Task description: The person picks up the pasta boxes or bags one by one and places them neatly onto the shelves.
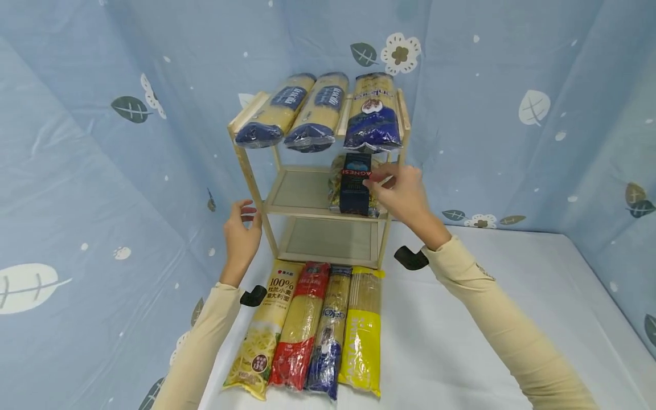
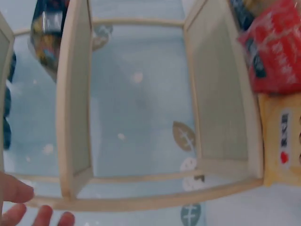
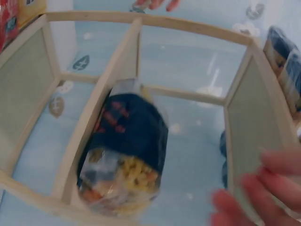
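A bag of short pasta with a dark blue Agnesi label stands at the right end of the wooden rack's middle shelf. My right hand is beside it, overlapping its right edge in the head view. In the right wrist view, a gap shows between the pasta bag and the loosely bent fingers. Next to the rack's left post is my left hand, fingers relaxed and slightly bent, holding nothing.
Three spaghetti packs lie on the top shelf: two similar ones and a blue-and-yellow one. Several long pasta packs, including a red one and a yellow one, lie before the rack on the white table. Patterned blue cloth hangs behind.
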### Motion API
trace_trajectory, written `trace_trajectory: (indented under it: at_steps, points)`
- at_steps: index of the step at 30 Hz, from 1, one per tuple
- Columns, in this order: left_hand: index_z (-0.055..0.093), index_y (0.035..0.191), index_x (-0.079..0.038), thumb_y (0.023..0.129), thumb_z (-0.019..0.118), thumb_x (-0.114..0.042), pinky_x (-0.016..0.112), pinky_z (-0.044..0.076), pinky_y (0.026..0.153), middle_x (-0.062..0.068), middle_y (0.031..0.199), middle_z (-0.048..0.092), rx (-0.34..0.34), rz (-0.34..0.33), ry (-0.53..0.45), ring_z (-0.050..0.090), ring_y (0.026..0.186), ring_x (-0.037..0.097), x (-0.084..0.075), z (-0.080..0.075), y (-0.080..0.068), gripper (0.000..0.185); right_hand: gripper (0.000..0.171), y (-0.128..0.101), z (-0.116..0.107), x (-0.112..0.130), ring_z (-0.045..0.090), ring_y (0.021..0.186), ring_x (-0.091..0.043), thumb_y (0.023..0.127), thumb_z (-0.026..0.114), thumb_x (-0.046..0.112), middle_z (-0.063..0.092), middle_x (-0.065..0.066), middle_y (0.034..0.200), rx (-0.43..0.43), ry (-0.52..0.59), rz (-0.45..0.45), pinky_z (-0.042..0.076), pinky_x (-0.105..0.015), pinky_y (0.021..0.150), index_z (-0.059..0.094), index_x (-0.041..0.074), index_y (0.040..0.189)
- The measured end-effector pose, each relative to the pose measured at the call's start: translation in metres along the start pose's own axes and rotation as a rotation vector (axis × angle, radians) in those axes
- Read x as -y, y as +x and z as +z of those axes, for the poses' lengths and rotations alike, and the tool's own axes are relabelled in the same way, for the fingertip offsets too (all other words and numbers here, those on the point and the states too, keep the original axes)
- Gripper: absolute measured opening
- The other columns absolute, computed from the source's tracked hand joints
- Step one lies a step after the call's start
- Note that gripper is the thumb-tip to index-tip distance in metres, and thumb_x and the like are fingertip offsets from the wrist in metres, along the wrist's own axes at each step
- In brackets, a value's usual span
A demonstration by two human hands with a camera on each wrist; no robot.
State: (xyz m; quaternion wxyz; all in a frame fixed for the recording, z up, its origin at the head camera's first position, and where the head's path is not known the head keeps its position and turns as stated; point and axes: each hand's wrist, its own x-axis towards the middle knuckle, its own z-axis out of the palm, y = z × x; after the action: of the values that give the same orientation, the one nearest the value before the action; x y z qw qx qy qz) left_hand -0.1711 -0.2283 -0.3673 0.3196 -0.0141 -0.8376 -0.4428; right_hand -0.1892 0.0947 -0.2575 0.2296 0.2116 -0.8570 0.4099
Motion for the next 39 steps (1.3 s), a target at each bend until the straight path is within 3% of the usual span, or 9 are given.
trace_trajectory:
  at_steps: [2, 4, 8, 15, 20, 27, 29, 34, 39]
  points:
    - [0.054, 0.122, 0.0, 0.093, 0.057, -0.005, 0.048, 0.049, 0.071, 0.019, 0.103, 0.062, 0.028, 0.013, 0.018, 0.061, 0.089, 0.034, -0.004, 0.003, -0.008, 0.029, 0.011, -0.002, -0.004, -0.006, 0.06, 0.058, -0.021, 0.085, 0.071, 0.01, 0.067, -0.012, 0.074, -0.163, 0.078, -0.057, 0.05, -0.029, 0.057, 0.068, 0.0, 0.082]
    - [0.056, 0.119, -0.002, 0.092, 0.058, -0.004, 0.047, 0.049, 0.069, 0.016, 0.101, 0.063, 0.074, 0.019, 0.046, 0.062, 0.088, 0.031, -0.008, 0.006, -0.017, 0.028, 0.012, -0.002, -0.005, -0.012, 0.057, 0.058, -0.02, 0.087, 0.068, 0.007, 0.063, -0.012, 0.069, -0.289, 0.134, -0.093, 0.045, -0.025, 0.056, 0.062, -0.003, 0.084]
    - [0.057, 0.119, -0.006, 0.091, 0.058, -0.007, 0.044, 0.051, 0.065, 0.013, 0.101, 0.063, 0.198, 0.036, 0.11, 0.062, 0.088, 0.027, -0.015, 0.017, -0.037, 0.028, 0.019, 0.0, -0.003, -0.022, 0.052, 0.068, -0.02, 0.092, 0.061, 0.005, 0.054, -0.015, 0.077, -0.397, 0.208, -0.096, 0.04, -0.02, 0.054, 0.049, -0.006, 0.103]
    - [0.058, 0.119, -0.008, 0.09, 0.06, -0.009, 0.039, 0.051, 0.062, 0.008, 0.105, 0.063, 0.33, 0.013, 0.101, 0.062, 0.086, 0.025, -0.032, 0.04, -0.081, 0.029, 0.041, -0.001, -0.004, -0.022, 0.062, 0.087, -0.03, 0.096, 0.047, -0.005, 0.057, -0.023, 0.109, -0.227, 0.35, -0.099, 0.051, -0.035, 0.076, 0.031, -0.004, 0.134]
    - [0.059, 0.118, -0.012, 0.088, 0.066, -0.016, 0.034, 0.048, 0.059, 0.009, 0.105, 0.063, 0.406, 0.052, 0.148, 0.062, 0.08, 0.024, -0.044, 0.06, -0.119, 0.031, 0.05, -0.006, -0.01, -0.016, 0.062, 0.079, -0.013, 0.097, 0.043, -0.009, 0.056, -0.024, 0.105, -0.155, 0.398, -0.16, 0.052, -0.031, 0.079, 0.021, -0.003, 0.142]
    - [0.055, 0.129, -0.018, 0.086, 0.069, -0.031, 0.038, 0.052, 0.067, 0.009, 0.123, 0.052, 0.659, 0.006, 0.265, 0.057, 0.097, 0.026, -0.065, 0.087, -0.18, 0.047, 0.052, -0.008, -0.012, -0.021, 0.06, 0.077, -0.005, 0.096, 0.045, -0.008, 0.056, -0.023, 0.099, -0.159, 0.413, -0.188, 0.052, -0.028, 0.076, 0.024, 0.0, 0.143]
    - [0.054, 0.13, -0.018, 0.084, 0.07, -0.034, 0.044, 0.051, 0.074, 0.011, 0.125, 0.051, 0.716, 0.007, 0.318, 0.054, 0.106, 0.029, -0.071, 0.096, -0.196, 0.051, 0.053, -0.008, -0.011, -0.022, 0.06, 0.077, -0.006, 0.096, 0.045, -0.008, 0.055, -0.024, 0.099, -0.161, 0.417, -0.193, 0.052, -0.032, 0.077, 0.024, -0.001, 0.143]
    - [0.053, 0.132, -0.02, 0.081, 0.072, -0.041, 0.047, 0.052, 0.072, 0.018, 0.133, 0.043, 0.862, 0.036, 0.554, 0.048, 0.112, 0.039, -0.083, 0.113, -0.23, 0.058, 0.053, -0.009, -0.01, -0.023, 0.059, 0.077, -0.006, 0.096, 0.045, -0.009, 0.055, -0.024, 0.098, -0.167, 0.42, -0.195, 0.051, -0.043, 0.077, 0.024, -0.001, 0.144]
    - [0.051, 0.135, -0.023, 0.077, 0.072, -0.047, 0.045, 0.052, 0.07, 0.024, 0.142, 0.032, 0.876, 0.066, 0.677, 0.044, 0.117, 0.047, -0.088, 0.127, -0.245, 0.066, 0.052, -0.008, -0.009, -0.023, 0.059, 0.076, -0.006, 0.096, 0.045, -0.009, 0.055, -0.025, 0.096, -0.175, 0.408, -0.217, 0.05, -0.048, 0.074, 0.024, -0.002, 0.144]
